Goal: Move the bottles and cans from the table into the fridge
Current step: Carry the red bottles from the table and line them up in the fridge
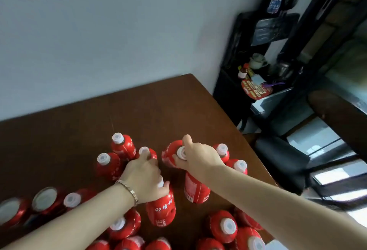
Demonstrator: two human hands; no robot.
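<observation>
Several red bottles with white caps stand on a dark brown table (151, 106). My left hand (145, 178) grips two of them by the necks: one under the palm (161, 210) and one at the fingertips (152, 153). My right hand (198, 158) is closed on the cap of a bottle (169, 155), and a second bottle (195, 190) stands under its wrist; whether it holds that one I cannot tell. Two red cans (44, 200) with silver tops stand at the left edge.
More red bottles (223, 227) crowd the table's near edge, others (122, 146) stand behind my left hand. A black shelf unit (258, 67) with small items stands past the table's right corner. A black chair seat (282, 158) sits right of the table.
</observation>
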